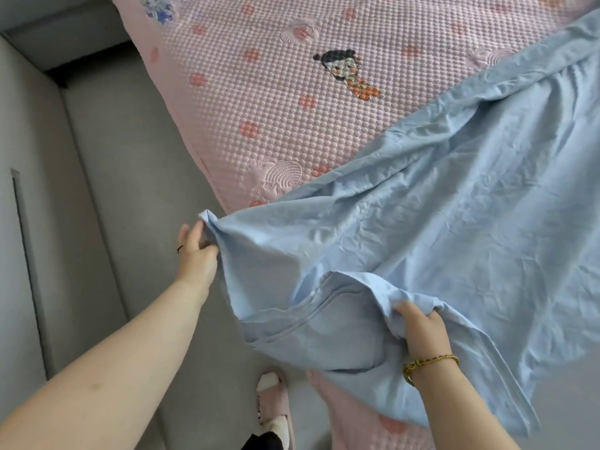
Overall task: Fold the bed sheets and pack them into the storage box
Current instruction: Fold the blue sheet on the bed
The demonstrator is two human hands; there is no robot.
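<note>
Holding the blue sheet (438,206), our left hand (198,254) pinches a corner at centre left. Our right hand (422,326) clamps bunched hem, lower right. It looks soft, light and floppy; corners suit best.

The sheet (438,206) lies on the bed (276,92), floor (113,157) to its left.

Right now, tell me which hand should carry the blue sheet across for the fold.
Left, probably: the left hand pinches a clear corner of the blue sheet; the right hand only holds bunched fabric.
</note>
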